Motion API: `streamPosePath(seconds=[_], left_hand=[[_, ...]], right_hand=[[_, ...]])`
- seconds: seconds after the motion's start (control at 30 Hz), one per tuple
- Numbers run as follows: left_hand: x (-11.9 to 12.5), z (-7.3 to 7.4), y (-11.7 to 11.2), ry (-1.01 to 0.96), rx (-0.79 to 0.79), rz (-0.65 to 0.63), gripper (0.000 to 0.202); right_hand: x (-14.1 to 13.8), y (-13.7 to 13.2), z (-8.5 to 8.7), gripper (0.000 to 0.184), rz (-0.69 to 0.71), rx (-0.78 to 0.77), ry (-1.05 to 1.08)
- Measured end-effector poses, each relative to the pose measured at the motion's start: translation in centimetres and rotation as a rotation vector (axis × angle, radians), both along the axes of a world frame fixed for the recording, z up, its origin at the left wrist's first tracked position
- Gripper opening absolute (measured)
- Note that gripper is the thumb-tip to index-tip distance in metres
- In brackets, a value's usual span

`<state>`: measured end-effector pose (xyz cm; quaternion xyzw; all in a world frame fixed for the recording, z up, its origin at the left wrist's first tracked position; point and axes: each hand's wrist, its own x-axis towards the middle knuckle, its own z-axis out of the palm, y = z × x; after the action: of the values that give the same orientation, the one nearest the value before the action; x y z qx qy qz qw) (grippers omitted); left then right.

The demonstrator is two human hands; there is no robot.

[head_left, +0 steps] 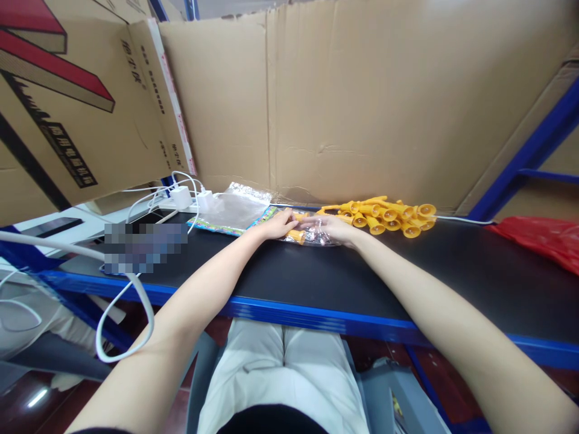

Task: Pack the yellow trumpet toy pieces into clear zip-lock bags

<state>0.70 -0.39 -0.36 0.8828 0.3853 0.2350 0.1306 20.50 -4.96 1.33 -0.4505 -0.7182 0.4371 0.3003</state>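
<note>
A clear plastic bag [319, 236] lies on the black shelf with yellow horn-shaped pieces [296, 235] in or under it. My left hand [279, 225] grips the left part of this bag, its fingers bent over the yellow pieces. At the bag's right side is my right hand [338, 229], fingers stretched leftward and partly behind shiny plastic. Whether they are inside the bag or under a fold, I cannot tell. Just right of this hand lies a pile of yellow horn-shaped pieces [384, 214], flared ends toward me.
Flat clear bags with colourful edging [235, 208] lie left of my hands. White chargers [181, 197] and a looping white cable [147, 301] are farther left. A red plastic bag [543, 238] lies at right. Cardboard [362, 102] stands behind the blue-edged shelf [316, 318].
</note>
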Motion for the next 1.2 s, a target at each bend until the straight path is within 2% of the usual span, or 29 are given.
streamPosePath(seconds=[0.07,0.13,0.23,0.3,0.37,0.43,0.6,0.67,0.8,0.9,1.07,1.2], left_hand=[[0.0,-0.3,0.4,-0.012,-0.010,0.019,0.017],[0.1,-0.5,0.6,-0.007,0.013,0.021,0.016],[0.0,-0.5,0.7,0.019,0.032,0.038,0.018],[0.0,-0.4,0.6,0.027,0.009,0.067,0.018],[0.0,-0.2,0.4,0.029,-0.013,0.096,0.017],[0.0,0.0,0.2,0.025,-0.025,0.117,0.015],[-0.1,-0.1,0.4,0.027,-0.054,0.190,0.014],[-0.2,-0.2,0.7,0.038,-0.051,0.199,0.016],[-0.4,-0.4,1.0,0.051,-0.034,0.176,0.017],[-0.4,-0.4,1.0,0.054,-0.024,0.144,0.016],[-0.4,-0.4,0.9,0.050,-0.021,0.150,0.016],[-0.4,-0.4,0.9,0.071,-0.020,0.169,0.016]], right_hand=[[0.2,0.5,-0.3,0.037,-0.086,0.018,0.014],[0.7,1.1,-0.3,0.033,-0.201,0.101,-0.026],[2.0,2.0,-0.2,0.029,-0.384,0.357,-0.181],[3.1,2.5,-0.1,0.031,-0.506,0.574,-0.364],[4.2,2.8,-0.2,0.034,-0.598,0.712,-0.552],[5.0,3.1,-0.6,0.037,-0.632,0.700,-0.702],[5.5,3.3,-1.4,0.042,-0.416,0.462,-1.001],[5.2,3.2,-1.2,0.041,-0.405,0.424,-1.038],[4.8,2.7,-0.7,0.032,-0.467,0.408,-1.044],[4.8,2.7,-0.5,0.032,-0.530,0.453,-0.955],[5.2,3.0,-0.2,0.036,-0.700,0.561,-0.595],[5.2,2.9,0.8,0.037,-0.781,0.633,-0.318]])
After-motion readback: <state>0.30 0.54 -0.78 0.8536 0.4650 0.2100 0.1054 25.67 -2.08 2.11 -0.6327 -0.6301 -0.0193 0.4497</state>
